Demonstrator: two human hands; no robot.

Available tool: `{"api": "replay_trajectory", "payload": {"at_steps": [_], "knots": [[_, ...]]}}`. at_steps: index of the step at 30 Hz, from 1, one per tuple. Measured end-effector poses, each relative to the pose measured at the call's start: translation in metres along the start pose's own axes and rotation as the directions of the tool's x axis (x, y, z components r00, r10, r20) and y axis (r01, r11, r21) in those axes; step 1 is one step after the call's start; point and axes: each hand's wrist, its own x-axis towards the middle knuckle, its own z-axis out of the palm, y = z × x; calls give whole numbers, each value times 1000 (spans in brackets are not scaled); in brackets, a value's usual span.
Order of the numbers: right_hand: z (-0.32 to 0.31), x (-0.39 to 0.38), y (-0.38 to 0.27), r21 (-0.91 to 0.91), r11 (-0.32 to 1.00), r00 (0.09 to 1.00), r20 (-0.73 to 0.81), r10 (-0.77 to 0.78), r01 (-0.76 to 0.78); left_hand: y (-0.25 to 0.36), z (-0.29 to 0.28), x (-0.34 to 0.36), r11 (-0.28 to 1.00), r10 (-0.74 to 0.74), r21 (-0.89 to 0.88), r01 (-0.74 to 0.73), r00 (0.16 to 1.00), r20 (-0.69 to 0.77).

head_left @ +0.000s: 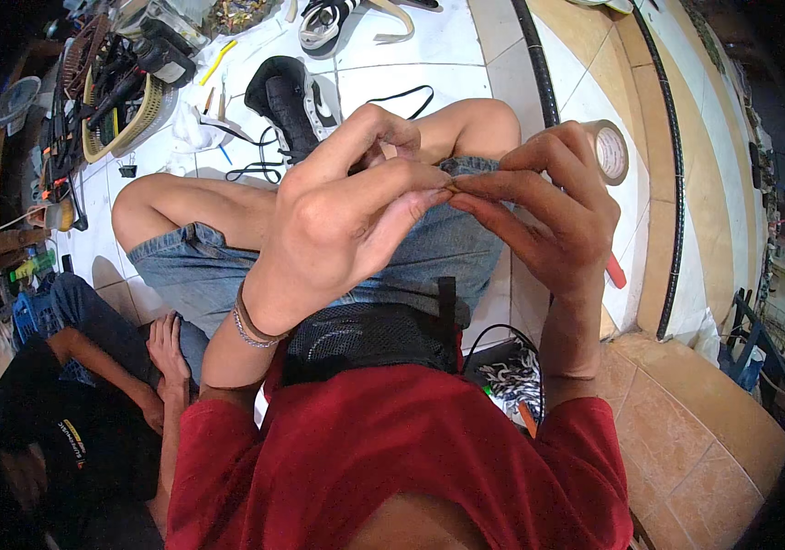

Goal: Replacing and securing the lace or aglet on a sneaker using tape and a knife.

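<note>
My left hand (328, 211) and my right hand (557, 202) meet above my lap, fingertips nearly touching. Each one is closed in a pinch of thumb and fingers. Something tiny may sit between the fingertips, but it is too small to make out. Beyond my left hand a black shoe (284, 108) with a pale side panel lies on the white tiles. Loose black laces (253, 171) trail beside it. Just past my right hand a roll of tape (610, 152) stands near the tiled step.
A yellow basket (140, 126) full of tools and bottles is at the far left, near a yellow stick (218, 62). More footwear (322, 29) lies at the top. Another person (90, 394) sits at my left. A red object (615, 271) lies beside my right forearm.
</note>
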Motion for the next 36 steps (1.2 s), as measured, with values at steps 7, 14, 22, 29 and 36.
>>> {"api": "replay_trajectory", "payload": {"at_steps": [7, 14, 22, 29, 36], "knots": [[1, 2, 1, -7, 1000, 999, 35, 28, -28, -3, 4, -1, 999, -1, 53, 1, 1000, 5], [6, -3, 5, 138, 972, 978, 111, 177, -191, -2, 3, 2, 1000, -3, 30, 4, 1000, -7], [6, 1, 5, 215, 963, 986, 84, 147, -162, -2, 4, 2, 996, -85, -20, 86, 996, 25], [4, 0, 9, 150, 982, 989, 104, 103, -118, -7, 2, 2, 990, -112, -76, 117, 992, 64], [6, -2, 12, 205, 969, 986, 113, 119, -140, -9, -1, 3, 996, -82, -22, 85, 990, 115]]}}
